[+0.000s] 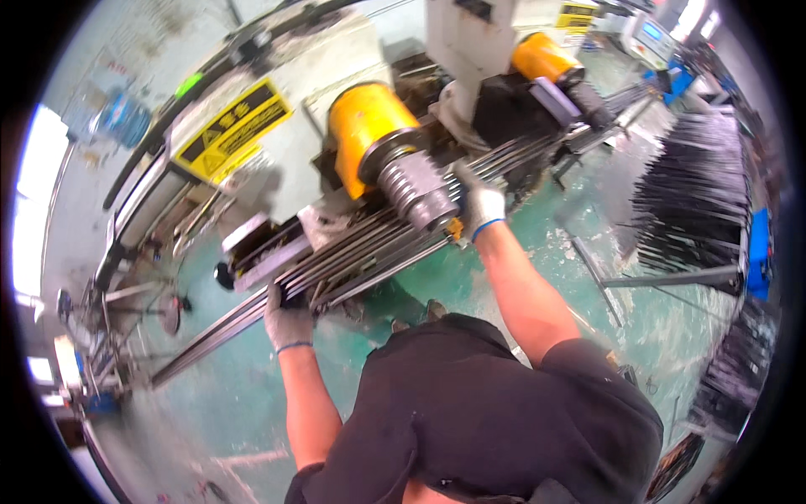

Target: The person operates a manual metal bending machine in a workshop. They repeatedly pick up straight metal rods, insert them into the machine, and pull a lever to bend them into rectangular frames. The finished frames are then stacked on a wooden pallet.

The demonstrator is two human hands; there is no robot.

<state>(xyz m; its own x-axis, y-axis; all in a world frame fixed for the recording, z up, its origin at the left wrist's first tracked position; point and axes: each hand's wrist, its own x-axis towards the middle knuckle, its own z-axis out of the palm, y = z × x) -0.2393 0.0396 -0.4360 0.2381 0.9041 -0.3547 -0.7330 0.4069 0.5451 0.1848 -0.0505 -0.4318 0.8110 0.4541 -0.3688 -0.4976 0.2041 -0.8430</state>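
Observation:
A bundle of several long, thin metal rods runs slantwise from the lower left up to the right in front of the machine. My left hand, in a whitish work glove with a blue cuff edge, is closed around the bundle toward its left part. Farther right, my right hand, gloved the same way, is closed on the rods beside a grey ribbed spindle. Its fingers are partly hidden. The spindle sticks out of a yellow cylindrical housing above the rods.
A second yellow housing stands farther right on the machine. At the right, a rack holds many dark rods, with a metal bar low beside it. A black-and-yellow warning sign and a blue water bottle are at the left.

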